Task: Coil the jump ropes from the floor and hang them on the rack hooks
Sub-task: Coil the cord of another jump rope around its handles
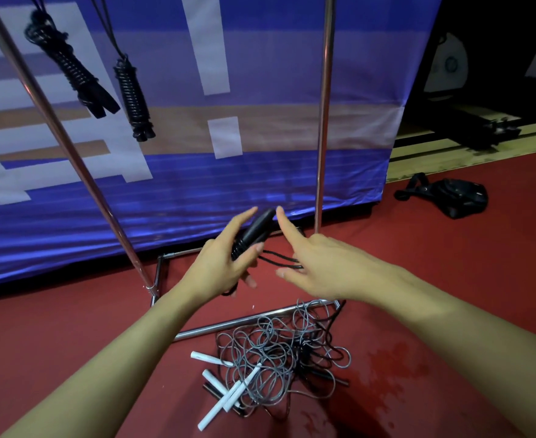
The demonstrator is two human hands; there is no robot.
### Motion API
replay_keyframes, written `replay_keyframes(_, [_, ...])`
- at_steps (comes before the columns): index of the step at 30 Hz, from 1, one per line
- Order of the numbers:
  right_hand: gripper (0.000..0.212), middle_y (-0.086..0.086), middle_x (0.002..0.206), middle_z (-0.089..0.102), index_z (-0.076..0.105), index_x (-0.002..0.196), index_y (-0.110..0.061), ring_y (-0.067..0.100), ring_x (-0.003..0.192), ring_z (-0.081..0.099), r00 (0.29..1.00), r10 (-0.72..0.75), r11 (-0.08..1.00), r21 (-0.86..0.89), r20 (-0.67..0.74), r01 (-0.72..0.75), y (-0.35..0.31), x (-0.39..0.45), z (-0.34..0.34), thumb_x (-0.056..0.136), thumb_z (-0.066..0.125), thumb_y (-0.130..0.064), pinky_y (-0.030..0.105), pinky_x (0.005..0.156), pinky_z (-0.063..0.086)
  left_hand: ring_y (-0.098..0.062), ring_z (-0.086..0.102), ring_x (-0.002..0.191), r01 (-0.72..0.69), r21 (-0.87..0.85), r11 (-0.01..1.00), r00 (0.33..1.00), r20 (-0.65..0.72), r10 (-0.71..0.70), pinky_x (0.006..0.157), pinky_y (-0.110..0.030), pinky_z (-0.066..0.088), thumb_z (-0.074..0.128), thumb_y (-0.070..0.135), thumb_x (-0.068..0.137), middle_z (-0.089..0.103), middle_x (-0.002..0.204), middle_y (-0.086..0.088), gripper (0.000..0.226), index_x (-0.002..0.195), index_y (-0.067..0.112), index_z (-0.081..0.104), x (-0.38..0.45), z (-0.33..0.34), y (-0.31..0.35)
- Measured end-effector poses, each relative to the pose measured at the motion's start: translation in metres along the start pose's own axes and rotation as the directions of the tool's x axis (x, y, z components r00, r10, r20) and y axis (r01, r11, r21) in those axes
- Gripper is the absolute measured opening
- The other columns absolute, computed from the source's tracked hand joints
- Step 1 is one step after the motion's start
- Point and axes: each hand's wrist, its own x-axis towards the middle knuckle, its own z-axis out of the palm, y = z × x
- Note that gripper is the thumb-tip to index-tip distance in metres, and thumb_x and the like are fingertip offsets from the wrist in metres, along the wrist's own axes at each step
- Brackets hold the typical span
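The left hand (225,263) grasps the black handles (254,230) while the right hand (320,263), fingers released, touches the cord (279,259), which could slip and uncoil.

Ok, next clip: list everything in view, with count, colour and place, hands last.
coiled black jump ropes: two, black, hanging upper left
black jump rope handles: black, gripped in left hand, cord trailing right
tangled grey jump ropes with white handles: count unclear, grey and white, floor pile, centre bottom
chrome metal rack: one, silver, two uprights, base bars on floor
blue printed banner: one, blue, white, tan, behind rack
black strapped bag: one, black, floor at right
red floor: red
left hand: holds handles
right hand: fingers extended, touching cord
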Motion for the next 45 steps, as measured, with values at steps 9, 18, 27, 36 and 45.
replay_keyframes(9, [0.029,-0.009,0.113,0.059,0.058,0.118,-0.034,0.026,0.087,0.067,0.951,-0.246,0.914,-0.371,-0.188,0.163,0.005,-0.007,-0.020,0.104,0.037,-0.049,0.040,0.068,0.050,-0.028,0.070,0.052,0.073,-0.010,0.997,0.946,0.317,-0.066,0.040,-0.032,0.052,0.065,0.029,0.101,0.076,0.105,0.000,0.074,0.157,0.055,0.024,0.004,-0.005,-0.006])
replay_keyframes(18, [0.010,-0.017,0.088,0.062,0.062,0.102,-0.037,0.008,0.091,0.062,0.914,-0.295,0.948,-0.202,-0.279,0.245,0.005,0.000,-0.020,0.098,0.055,-0.042,0.031,0.065,0.038,-0.013,0.062,0.046,0.017,0.287,0.958,0.833,0.526,-0.172,0.047,-0.020,0.046,0.067,0.045,0.098,0.073,0.070,0.004,0.029,0.098,0.017,0.061,-0.002,0.011,0.020])
replay_keyframes(27, [0.011,-0.008,0.086,0.074,0.076,0.100,-0.027,0.008,0.082,0.069,0.969,-0.248,0.931,0.279,0.011,0.235,0.038,0.013,-0.011,0.098,0.066,-0.030,0.034,0.079,0.054,-0.012,0.048,0.056,-0.156,0.292,0.944,0.811,0.583,-0.046,0.056,-0.031,0.040,0.070,0.050,0.094,0.053,0.064,0.005,0.033,0.084,0.019,0.065,-0.010,0.013,0.026])
replay_keyframes(36, [0.020,-0.024,0.076,0.056,0.059,0.097,-0.010,-0.004,0.071,0.048,0.975,-0.222,0.775,0.604,-0.013,0.185,0.036,0.013,0.007,0.109,0.044,-0.016,0.013,0.070,0.038,-0.029,0.064,0.068,-0.128,0.164,0.978,0.885,0.464,0.038,0.064,-0.044,0.051,0.061,0.056,0.096,0.071,0.074,-0.006,0.036,0.094,0.020,0.067,-0.014,-0.007,0.028])
replay_keyframes(45, [0.015,-0.007,0.062,0.046,0.059,0.097,-0.022,0.011,0.051,0.027,0.990,-0.133,0.424,0.905,0.037,0.023,0.034,0.011,0.014,0.101,0.055,-0.036,0.023,0.047,0.020,-0.037,0.054,0.054,-0.052,-0.177,0.983,0.920,0.375,0.116,0.051,-0.045,0.041,0.063,0.035,0.102,0.069,0.073,-0.018,0.039,0.138,0.030,0.049,-0.015,-0.030,0.023])
